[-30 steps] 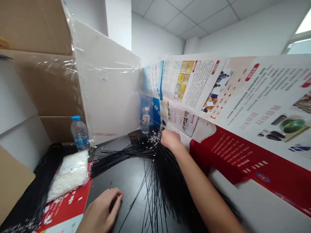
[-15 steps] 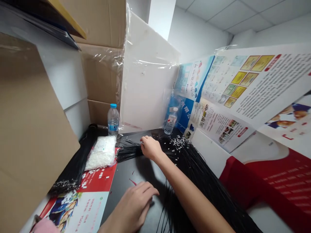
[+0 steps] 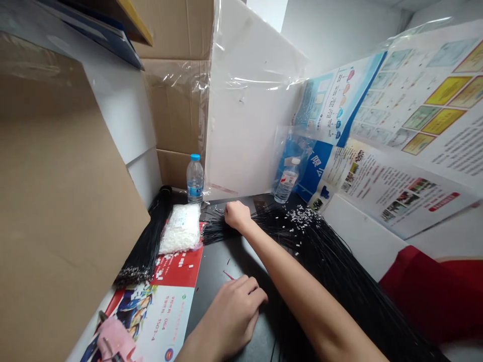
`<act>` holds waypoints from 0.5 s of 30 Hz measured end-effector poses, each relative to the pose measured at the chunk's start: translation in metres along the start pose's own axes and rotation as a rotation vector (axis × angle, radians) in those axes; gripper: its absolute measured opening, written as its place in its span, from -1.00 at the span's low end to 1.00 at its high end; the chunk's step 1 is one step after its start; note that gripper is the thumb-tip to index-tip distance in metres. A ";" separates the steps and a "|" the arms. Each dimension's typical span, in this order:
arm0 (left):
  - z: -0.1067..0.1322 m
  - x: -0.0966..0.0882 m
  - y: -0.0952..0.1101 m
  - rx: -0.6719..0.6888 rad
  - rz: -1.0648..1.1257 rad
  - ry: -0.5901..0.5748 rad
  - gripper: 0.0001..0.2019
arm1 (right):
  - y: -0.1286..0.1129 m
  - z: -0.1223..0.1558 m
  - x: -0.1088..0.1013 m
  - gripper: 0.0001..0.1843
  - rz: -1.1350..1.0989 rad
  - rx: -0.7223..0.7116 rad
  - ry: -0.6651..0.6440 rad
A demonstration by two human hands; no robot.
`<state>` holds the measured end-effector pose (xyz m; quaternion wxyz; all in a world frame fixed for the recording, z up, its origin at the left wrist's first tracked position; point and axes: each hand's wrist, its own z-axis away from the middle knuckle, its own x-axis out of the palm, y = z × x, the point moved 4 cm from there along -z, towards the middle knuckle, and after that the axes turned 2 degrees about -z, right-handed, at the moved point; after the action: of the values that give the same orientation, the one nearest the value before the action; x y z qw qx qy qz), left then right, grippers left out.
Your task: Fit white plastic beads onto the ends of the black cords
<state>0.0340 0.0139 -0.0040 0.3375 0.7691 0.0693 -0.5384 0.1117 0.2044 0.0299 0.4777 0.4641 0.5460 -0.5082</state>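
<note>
Up at 12 o'clock, my right hand [image 3: 237, 215] has swung over from the big wire pile [image 3: 339, 266] at 2 onto the small black bundle [image 3: 213, 232]. Its fingers are curled over it, can't tell if anything's pinched. My left hand [image 3: 234, 314] lies flat and loose, holding nothing.

R hand [image 3: 237, 216] stretched fwd, fingers curled round a small wire bundle [image 3: 213, 234] on the dark counter [image 3: 222, 254]. L hand [image 3: 234, 314] lies palm down on counter, loose, holding nothing. Big wire heap [image 3: 339, 271] to the right w/ white bits [image 3: 302, 217] on top. Bag [image 3: 181, 229] of white pieces just left of the bundle; bottle [image 3: 194, 178] behind it, 2nd bottle [image 3: 286, 181] by the posters [image 3: 377, 181].
</note>
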 end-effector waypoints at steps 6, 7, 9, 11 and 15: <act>0.001 -0.002 0.003 -0.012 0.003 -0.002 -0.72 | 0.010 0.015 -0.007 -0.72 -0.095 0.047 0.085; 0.001 -0.004 0.003 -0.023 -0.001 0.009 -0.72 | 0.012 0.018 -0.011 -0.71 -0.112 0.049 0.108; 0.001 -0.009 0.001 -0.058 -0.018 0.039 -0.72 | 0.013 0.026 -0.025 -0.69 -0.149 0.017 0.195; 0.003 -0.019 -0.004 -0.141 -0.071 0.104 -0.71 | 0.009 0.039 -0.049 -0.68 -0.193 -0.080 0.371; 0.015 -0.043 -0.021 -0.462 -0.234 0.284 -0.68 | -0.006 0.088 -0.116 -0.67 -0.212 -0.345 0.777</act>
<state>-0.0056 0.0319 0.0208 0.4260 0.7263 0.3248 -0.4308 0.1233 0.1134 0.1438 0.2525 0.4756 0.8067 -0.2435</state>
